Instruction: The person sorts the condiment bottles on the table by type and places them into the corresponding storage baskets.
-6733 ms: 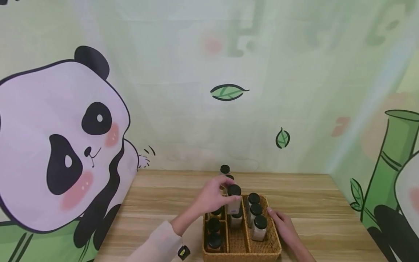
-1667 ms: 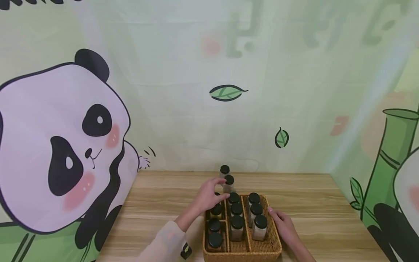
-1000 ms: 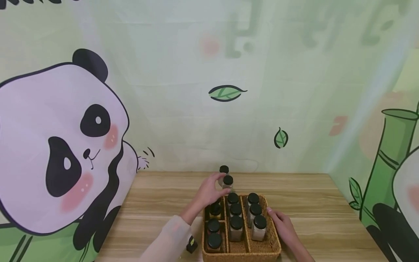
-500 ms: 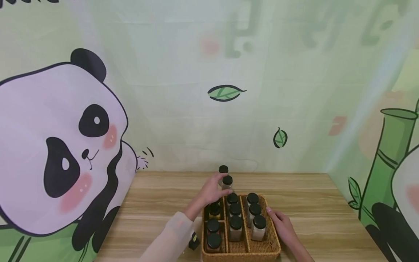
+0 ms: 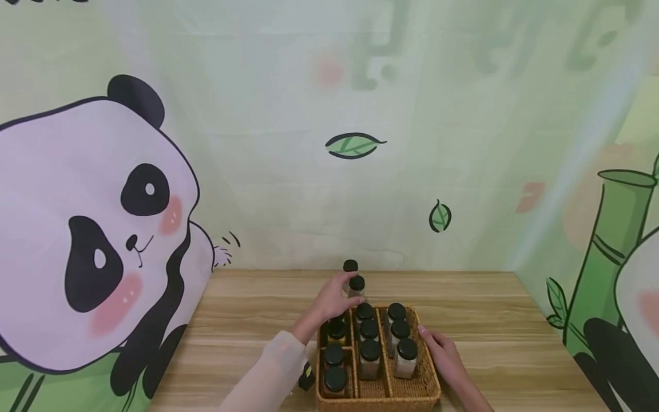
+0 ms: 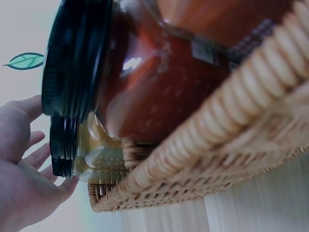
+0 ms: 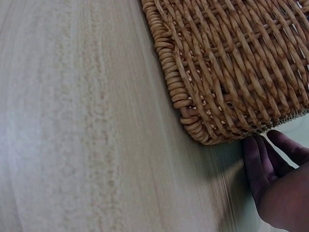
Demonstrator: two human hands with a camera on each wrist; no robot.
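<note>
The left hand reaches past the back of a wicker basket. Its thumb and fingers are around a black-lidded glass jar standing on the table behind the basket. Another black-lidded jar stands just beyond it, partly hidden by the fingers. The right hand holds the basket's right rim; in the right wrist view its fingertips meet the wicker wall. In the left wrist view, a jar with red contents and one with yellow contents sit at the basket's edge.
Three pale-filled jars stand in the middle compartment and three more in the right one. Several jars fill the divided left side. The wooden table ends at a panda-printed backdrop.
The left hand has set the jar it held into the middle compartment, let go, and moved to the jar behind the basket. The right hand has stayed on the rim.
</note>
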